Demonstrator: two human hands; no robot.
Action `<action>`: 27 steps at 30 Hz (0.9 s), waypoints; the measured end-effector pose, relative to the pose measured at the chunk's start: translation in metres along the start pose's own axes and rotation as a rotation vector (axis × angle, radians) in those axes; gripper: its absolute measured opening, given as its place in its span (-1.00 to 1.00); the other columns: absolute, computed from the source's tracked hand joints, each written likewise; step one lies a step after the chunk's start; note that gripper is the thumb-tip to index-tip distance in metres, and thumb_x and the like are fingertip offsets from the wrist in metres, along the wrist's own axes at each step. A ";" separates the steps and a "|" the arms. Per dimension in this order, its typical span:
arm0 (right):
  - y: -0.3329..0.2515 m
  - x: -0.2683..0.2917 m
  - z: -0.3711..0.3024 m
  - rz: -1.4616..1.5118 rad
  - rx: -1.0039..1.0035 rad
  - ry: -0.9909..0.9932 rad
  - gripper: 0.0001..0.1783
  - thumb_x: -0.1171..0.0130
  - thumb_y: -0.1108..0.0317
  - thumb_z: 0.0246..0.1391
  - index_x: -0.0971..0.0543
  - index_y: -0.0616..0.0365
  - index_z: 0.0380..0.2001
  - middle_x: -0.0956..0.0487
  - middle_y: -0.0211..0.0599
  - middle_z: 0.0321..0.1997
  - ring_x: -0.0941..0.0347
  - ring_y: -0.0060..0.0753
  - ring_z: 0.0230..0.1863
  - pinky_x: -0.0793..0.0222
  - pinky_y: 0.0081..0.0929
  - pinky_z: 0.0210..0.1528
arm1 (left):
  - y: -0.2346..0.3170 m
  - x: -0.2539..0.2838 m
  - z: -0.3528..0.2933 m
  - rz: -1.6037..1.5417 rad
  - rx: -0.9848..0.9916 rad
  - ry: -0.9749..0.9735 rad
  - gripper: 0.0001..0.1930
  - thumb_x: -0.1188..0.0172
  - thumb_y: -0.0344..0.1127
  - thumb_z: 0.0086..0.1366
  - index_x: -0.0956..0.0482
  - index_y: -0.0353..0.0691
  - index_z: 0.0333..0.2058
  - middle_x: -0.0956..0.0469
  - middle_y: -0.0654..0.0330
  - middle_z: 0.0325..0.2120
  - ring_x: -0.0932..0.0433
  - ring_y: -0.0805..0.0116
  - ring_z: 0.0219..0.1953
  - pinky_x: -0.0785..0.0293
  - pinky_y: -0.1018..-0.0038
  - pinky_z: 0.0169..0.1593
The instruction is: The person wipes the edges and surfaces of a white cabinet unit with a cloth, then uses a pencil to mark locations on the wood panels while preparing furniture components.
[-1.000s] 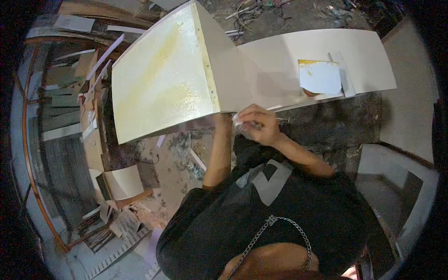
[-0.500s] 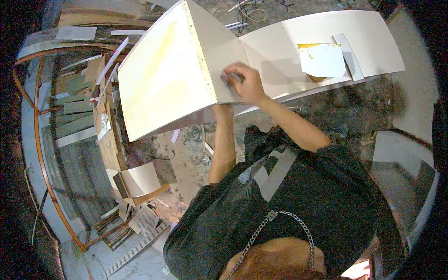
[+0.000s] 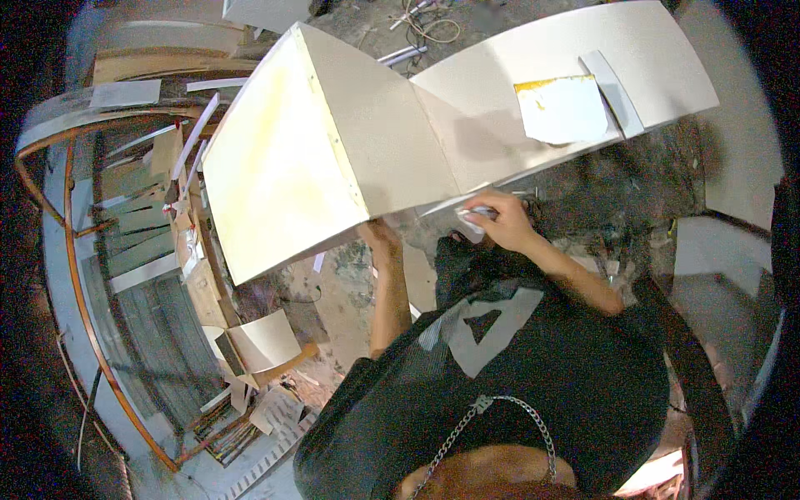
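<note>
A large pale box-like panel piece [image 3: 392, 150] stands tilted in front of me, with a yellow-stained white face [image 3: 275, 167] on its left side. Under the near corner of that face, my left hand [image 3: 382, 240] grips the lower edge; its fingertips are hidden behind the panel. My right hand [image 3: 508, 223] is closed on a small crumpled white wad [image 3: 477, 215], perhaps cloth or paper. It is just below the near edge of the piece, in front of my dark shirt.
To the right, on a long pale panel [image 3: 475, 75], lie a white sheet with a yellow-smeared edge [image 3: 562, 112] and a narrow grey strip [image 3: 612, 96]. Cables [image 3: 429, 25] lie on the floor beyond. Board offcuts [image 3: 267, 342] and an orange metal frame [image 3: 79, 292] are at the left.
My right hand has moved off the panel's surface, down and to the right, with the white wad. The box-like piece has shifted toward me, my left hand moving down with its edge.
</note>
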State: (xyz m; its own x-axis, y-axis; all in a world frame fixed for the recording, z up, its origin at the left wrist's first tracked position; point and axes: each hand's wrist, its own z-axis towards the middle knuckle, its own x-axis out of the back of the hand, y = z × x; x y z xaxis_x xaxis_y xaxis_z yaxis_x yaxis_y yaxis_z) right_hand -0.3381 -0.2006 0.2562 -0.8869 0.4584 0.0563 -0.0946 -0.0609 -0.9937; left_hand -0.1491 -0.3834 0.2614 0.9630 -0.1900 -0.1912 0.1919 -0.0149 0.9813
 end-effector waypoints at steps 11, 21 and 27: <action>0.063 0.048 -0.049 -0.211 -0.144 0.245 -0.83 -0.25 0.34 0.03 -0.62 0.23 -0.37 -0.60 -0.22 -0.46 -0.54 -0.33 -0.43 -0.44 -0.40 -0.32 | 0.014 -0.022 -0.048 0.512 -0.241 0.029 -0.15 -0.38 -0.14 0.08 -0.12 -0.43 0.21 -0.27 -0.06 0.16 -0.26 0.12 0.21 -0.12 0.29 0.28; 0.102 0.062 -0.076 0.109 -0.263 0.213 -0.87 -0.16 0.52 0.06 -0.60 0.26 -0.29 -0.61 -0.30 -0.40 -0.53 -0.51 -0.41 -0.48 -0.54 -0.35 | 0.050 -0.092 -0.020 1.391 0.600 -0.090 -0.32 0.04 -0.45 0.26 0.11 -0.31 0.31 -0.17 0.08 0.27 -0.36 0.14 0.15 -0.32 0.21 0.22; 0.096 0.098 -0.081 -0.246 -0.532 0.131 -0.69 -0.25 0.14 0.08 -0.64 0.15 -0.25 -0.65 -0.20 -0.28 -0.59 -0.45 -0.28 -0.49 -0.41 -0.22 | 0.050 -0.096 -0.045 0.755 0.356 0.088 -0.34 0.08 -0.12 0.34 0.00 -0.31 0.31 -0.17 0.04 0.29 -0.23 0.11 0.24 -0.13 0.20 0.29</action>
State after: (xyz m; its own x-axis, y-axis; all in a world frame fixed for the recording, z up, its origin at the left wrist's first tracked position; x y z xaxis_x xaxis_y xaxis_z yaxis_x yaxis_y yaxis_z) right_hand -0.3974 -0.0901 0.1583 -0.8017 0.5099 0.3118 -0.0206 0.4978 -0.8670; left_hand -0.2237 -0.3216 0.3274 0.8228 -0.1963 0.5334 -0.5673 -0.2258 0.7920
